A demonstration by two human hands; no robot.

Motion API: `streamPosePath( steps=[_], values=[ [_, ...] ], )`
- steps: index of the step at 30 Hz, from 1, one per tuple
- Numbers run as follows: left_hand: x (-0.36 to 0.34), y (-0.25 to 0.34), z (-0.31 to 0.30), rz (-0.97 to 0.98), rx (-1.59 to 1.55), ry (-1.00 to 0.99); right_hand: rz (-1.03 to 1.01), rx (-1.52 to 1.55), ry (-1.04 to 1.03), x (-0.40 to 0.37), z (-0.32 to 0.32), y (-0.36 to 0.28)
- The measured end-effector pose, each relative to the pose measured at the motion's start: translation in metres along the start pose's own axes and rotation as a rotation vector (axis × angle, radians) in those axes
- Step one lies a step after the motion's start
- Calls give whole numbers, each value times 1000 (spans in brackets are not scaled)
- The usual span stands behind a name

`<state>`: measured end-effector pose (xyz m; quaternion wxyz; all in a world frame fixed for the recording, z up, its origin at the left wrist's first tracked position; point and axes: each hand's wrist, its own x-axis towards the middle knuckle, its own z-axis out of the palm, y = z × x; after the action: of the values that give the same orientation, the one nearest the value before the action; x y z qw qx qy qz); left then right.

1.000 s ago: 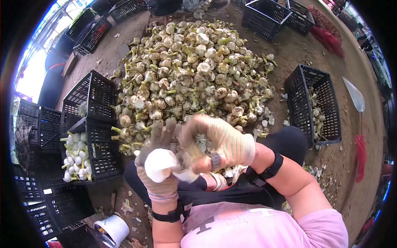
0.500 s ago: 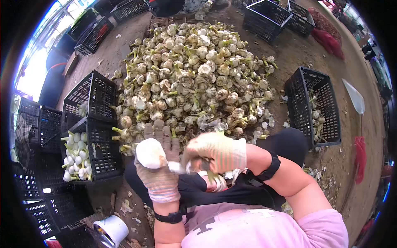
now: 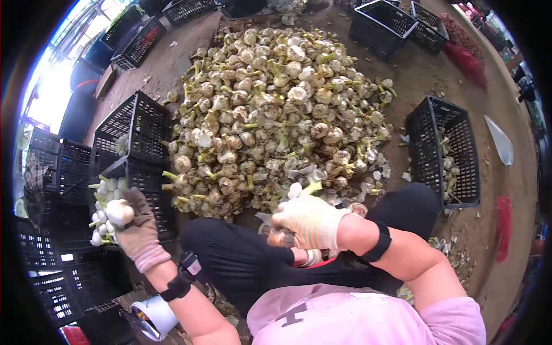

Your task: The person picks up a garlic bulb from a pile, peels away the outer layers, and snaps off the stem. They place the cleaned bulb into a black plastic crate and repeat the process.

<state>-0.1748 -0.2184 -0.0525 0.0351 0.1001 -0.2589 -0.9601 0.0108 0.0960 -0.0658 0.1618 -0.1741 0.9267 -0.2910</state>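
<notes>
My left hand (image 3: pixel 142 230), in a soiled knit glove, holds a peeled white garlic bulb (image 3: pixel 119 213). It is at the near end of the black crate (image 3: pixel 150 172) on the left, right over several clean white garlic bulbs (image 3: pixel 102 221) with trimmed stems. My right hand (image 3: pixel 313 223), gloved too, is curled closed above my lap; I cannot tell what is in its fingers. Just beyond its knuckles shows a pale green garlic stem (image 3: pixel 313 187). In front of me lies a large heap of unpeeled garlic (image 3: pixel 259 115), soil-stained, with stubby stems.
A black crate (image 3: pixel 425 155) with some garlic stands at the right. More black crates (image 3: pixel 382 29) are at the back and stacked on the left. A white bucket (image 3: pixel 158 316) sits at lower left. Loose skins (image 3: pixel 448 247) and a red net bag (image 3: pixel 503 227) lie on the right.
My left hand has swung left from in front of my lap to the crate, carrying the peeled garlic bulb. My right hand stays near my lap, a little further right. The view has shifted slightly.
</notes>
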Motion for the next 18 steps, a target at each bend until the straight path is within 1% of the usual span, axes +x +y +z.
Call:
streamPosePath(
  steps=[2, 4, 5, 7, 8, 10, 12, 14, 15, 16, 17, 18],
  values=[
    [-2, 9, 10, 104, 146, 88, 63, 54, 56, 3, -2, 0],
    [-25, -6, 13, -150, 4, -363, 58, 145, 236, 7, -8, 1],
    [-37, -20, 14, -219, 13, -305, 8, 210, 332, 9, -5, 6],
    [-61, -55, 19, -313, -87, -185, 4, 266, 388, 16, 1, 10],
    [-76, -72, 25, -373, -150, -25, 12, 273, 407, 18, 1, 10],
    [-103, -101, 34, -423, -108, -4, -43, 243, 397, 21, -7, 6],
    [-123, -120, 44, -521, -36, 140, -14, 186, 373, 23, -11, 5],
    [-138, -133, 50, -604, 61, 139, 3, 108, 376, 20, -20, 5],
    [-146, -134, 56, -655, 46, 144, 15, 107, 378, 18, -23, 4],
    [-152, -135, 62, -704, 31, 148, 33, 49, 329, 18, -27, 3],
    [-155, -139, 62, -710, 33, 146, 50, -7, 280, 17, -29, 2],
    [-157, -143, 62, -742, 50, 136, 55, -8, 282, 16, -31, 0]
  ],
)
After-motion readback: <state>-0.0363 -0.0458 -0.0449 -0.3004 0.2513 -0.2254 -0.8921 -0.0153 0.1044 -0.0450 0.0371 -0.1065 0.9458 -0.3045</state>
